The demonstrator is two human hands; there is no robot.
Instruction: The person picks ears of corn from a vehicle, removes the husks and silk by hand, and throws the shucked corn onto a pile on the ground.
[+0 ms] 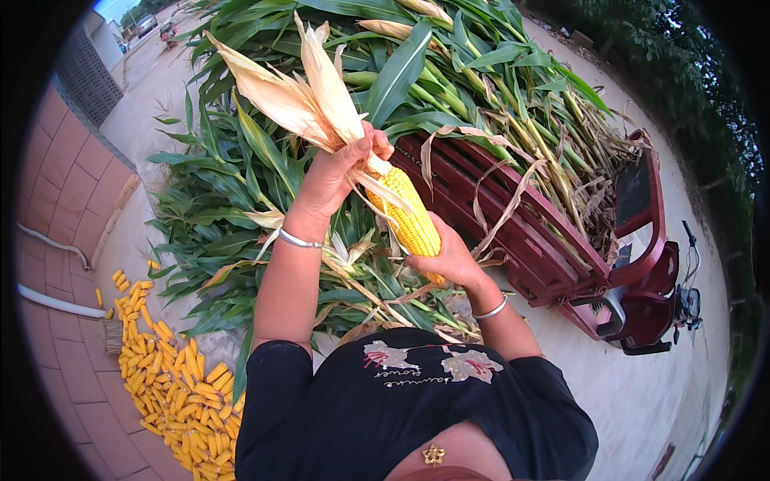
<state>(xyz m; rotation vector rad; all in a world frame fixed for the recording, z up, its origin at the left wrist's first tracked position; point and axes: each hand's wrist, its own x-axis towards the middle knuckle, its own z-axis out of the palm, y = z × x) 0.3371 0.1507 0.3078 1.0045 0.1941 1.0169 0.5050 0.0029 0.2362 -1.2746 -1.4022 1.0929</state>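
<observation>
A yellow ear of corn [408, 210] is held in front of me, tilted with its tip down to the right. My left hand [343, 159] grips the pulled-back dry husk [301, 102] at the base of the ear. Around the lower end of the ear close the fingers of my right hand [448, 255]. Most of the kernels are bare, with a few pale husk strips lying across them. Below and behind both hands spread green corn stalks and leaves [216, 186].
A dark red cargo tricycle [505, 210] stands at the right, its bed heaped with corn stalks [481, 78]. Husked corn ears [180, 385] lie piled at the lower left, beside a tiled wall [66, 156]. A white pipe [60, 303] comes out from that wall.
</observation>
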